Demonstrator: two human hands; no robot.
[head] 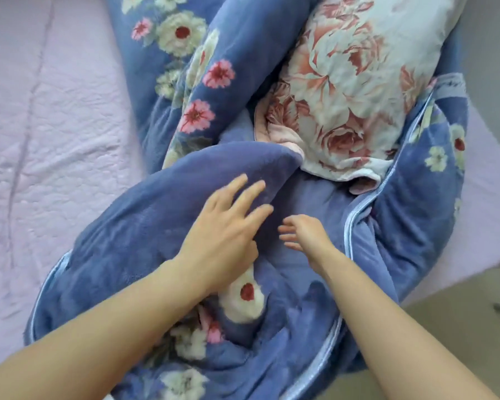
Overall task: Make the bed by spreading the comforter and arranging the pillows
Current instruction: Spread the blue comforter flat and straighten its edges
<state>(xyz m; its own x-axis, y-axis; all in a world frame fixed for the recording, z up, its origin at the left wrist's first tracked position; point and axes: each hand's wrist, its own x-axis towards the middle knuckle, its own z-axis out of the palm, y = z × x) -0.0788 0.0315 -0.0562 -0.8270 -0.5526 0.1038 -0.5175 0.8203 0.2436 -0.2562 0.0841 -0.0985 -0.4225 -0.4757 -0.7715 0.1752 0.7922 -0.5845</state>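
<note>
While my left hand (223, 223) and right hand (303, 235) are spread, gripping nothing, over the comforter (133, 226) bunched around the pillow (352, 82), I'd guess a hard pull drags the pillow along.

We are seeing the blue floral comforter (145, 226) lying bunched in thick folds, curling around the rose-printed pillow (355, 90).
</note>
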